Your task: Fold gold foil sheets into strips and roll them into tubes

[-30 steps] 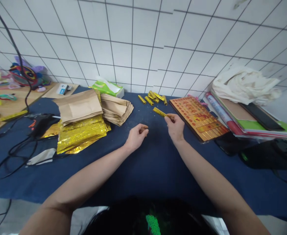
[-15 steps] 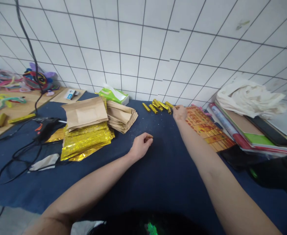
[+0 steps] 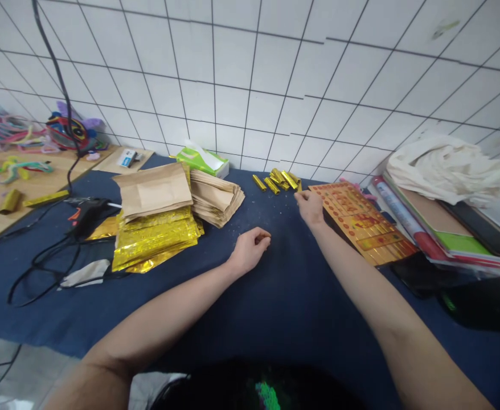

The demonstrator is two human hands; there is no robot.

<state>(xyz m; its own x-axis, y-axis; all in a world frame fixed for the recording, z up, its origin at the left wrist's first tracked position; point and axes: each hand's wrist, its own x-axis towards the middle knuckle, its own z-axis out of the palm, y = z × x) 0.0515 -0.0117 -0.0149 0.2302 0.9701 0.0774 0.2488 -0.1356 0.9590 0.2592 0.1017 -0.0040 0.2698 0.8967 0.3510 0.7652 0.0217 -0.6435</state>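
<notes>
My left hand [image 3: 251, 249] rests on the dark blue cloth [image 3: 267, 307] near the middle, fingers loosely curled in, with nothing showing in them. Farther forward and to the right, my right hand [image 3: 310, 207] is pinched on the end of a small gold foil roll [image 3: 299, 185]; the fingers partly hide it. Several more gold foil rolls [image 3: 278, 179] lie loosely bunched just left of those fingertips, close to the wall. Beside the right wrist is an orange printed sheet [image 3: 356, 219], partly covered by the forearm.
Brown paper pieces [image 3: 154, 191] lie over gold foil sheets [image 3: 156, 245] on the left, beside a glue gun [image 3: 88, 216] and its cable. A green tissue pack [image 3: 203, 161] stands behind. White cloth [image 3: 450, 165] and flat packs are piled at right.
My right hand has drawn slightly back and left, off the printed sheet's corner, fingers at the rightmost gold roll. My left hand stays in place. The view has shifted slightly.
</notes>
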